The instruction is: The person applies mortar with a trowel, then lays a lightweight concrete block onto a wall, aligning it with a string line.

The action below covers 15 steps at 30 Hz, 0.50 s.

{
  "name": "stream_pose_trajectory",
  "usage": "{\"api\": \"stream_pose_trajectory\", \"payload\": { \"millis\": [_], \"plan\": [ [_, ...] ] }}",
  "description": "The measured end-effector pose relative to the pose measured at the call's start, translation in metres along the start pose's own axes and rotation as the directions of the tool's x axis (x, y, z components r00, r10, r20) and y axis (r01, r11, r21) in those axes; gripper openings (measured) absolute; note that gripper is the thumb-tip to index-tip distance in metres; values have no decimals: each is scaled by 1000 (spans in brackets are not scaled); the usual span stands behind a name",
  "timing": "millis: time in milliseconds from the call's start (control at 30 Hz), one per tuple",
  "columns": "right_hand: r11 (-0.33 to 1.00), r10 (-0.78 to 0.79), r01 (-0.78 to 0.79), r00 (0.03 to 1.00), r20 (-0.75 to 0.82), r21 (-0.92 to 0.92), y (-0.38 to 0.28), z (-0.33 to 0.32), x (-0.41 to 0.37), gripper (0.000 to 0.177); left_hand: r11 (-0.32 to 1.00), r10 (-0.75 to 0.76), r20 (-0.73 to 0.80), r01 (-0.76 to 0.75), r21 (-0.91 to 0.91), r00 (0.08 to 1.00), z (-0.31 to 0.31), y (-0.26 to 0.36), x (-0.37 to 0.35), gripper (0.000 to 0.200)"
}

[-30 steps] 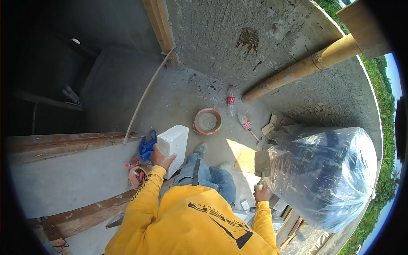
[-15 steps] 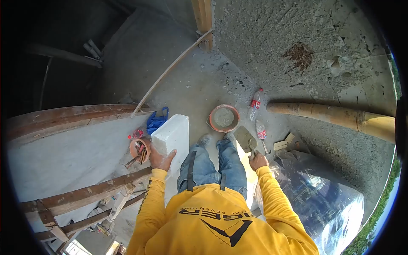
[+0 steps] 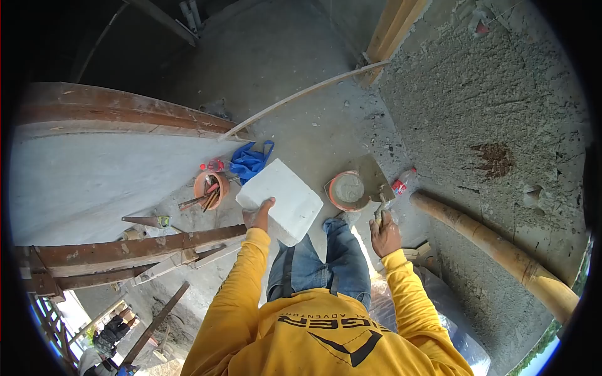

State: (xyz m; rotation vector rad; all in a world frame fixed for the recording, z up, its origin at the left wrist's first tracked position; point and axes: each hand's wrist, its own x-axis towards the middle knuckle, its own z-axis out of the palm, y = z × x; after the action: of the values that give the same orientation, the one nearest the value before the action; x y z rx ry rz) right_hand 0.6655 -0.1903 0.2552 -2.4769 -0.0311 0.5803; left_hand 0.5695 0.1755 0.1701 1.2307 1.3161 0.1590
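Note:
A white block [image 3: 282, 200], flat-sided like a lightweight concrete block, is gripped along its near left edge by my left hand [image 3: 258, 216]; the thumb lies over its top face. My right hand [image 3: 385, 235] is wrapped around the handle of a trowel with a broad, square grey blade [image 3: 375, 177]. That blade overlaps the right side of an orange bucket [image 3: 330, 195] with grey mortar [image 3: 349, 188] inside. The bucket stands on the floor in front of my feet.
Left of the block are a blue bag [image 3: 249, 161], a tool bucket [image 3: 199, 186] and a handsaw [image 3: 143, 220]. A bottle [image 3: 403, 182] and a bamboo pole [image 3: 483, 235] lie right. Wooden beams [image 3: 138, 249] cross the left; plastic sheeting [image 3: 461, 341] sits by my right arm.
The block has swung right and turned, showing its broad face. My right hand has moved forward, carrying the trowel blade beside the mortar bucket. The view has shifted and turned too.

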Motion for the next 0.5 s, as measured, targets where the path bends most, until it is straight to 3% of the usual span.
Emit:
{"api": "stream_pose_trajectory", "payload": {
  "millis": [33, 100, 200, 300, 333, 433, 500],
  "plan": [
    [999, -24, 22, 999, -28, -50, 2, 10, 4, 33, 998, -52, 11, 52, -44, 999, -1, -10, 21, 93],
    [990, 77, -63, 991, 113, -128, 6, 18, 11, 44, 978, -170, 21, 171, -118, 985, -6, -36, 49, 95],
    [944, 268, -224, 948, 169, -240, 43, 58, 27, 40, 990, -33, -269, 68, 121, 963, 16, -53, 63, 101],
    [898, 351, -267, 914, 204, -349, 96, 111, 49, 39, 937, 111, -201, -34, 348, 973, 26, -79, 88, 106],
    [886, 365, -267, 906, 213, -379, 116, 130, 57, 38, 908, 87, -166, -10, 418, 982, 30, -83, 94, 104],
    [812, 514, -376, 823, 242, -446, 147, 178, 99, 37, 908, 155, -78, -111, 405, 985, 35, -136, 126, 103],
    [802, 525, -383, 818, 235, -459, 180, 222, 127, 37, 912, 119, -57, -87, 402, 991, 41, -161, 137, 101]
  ]
}}
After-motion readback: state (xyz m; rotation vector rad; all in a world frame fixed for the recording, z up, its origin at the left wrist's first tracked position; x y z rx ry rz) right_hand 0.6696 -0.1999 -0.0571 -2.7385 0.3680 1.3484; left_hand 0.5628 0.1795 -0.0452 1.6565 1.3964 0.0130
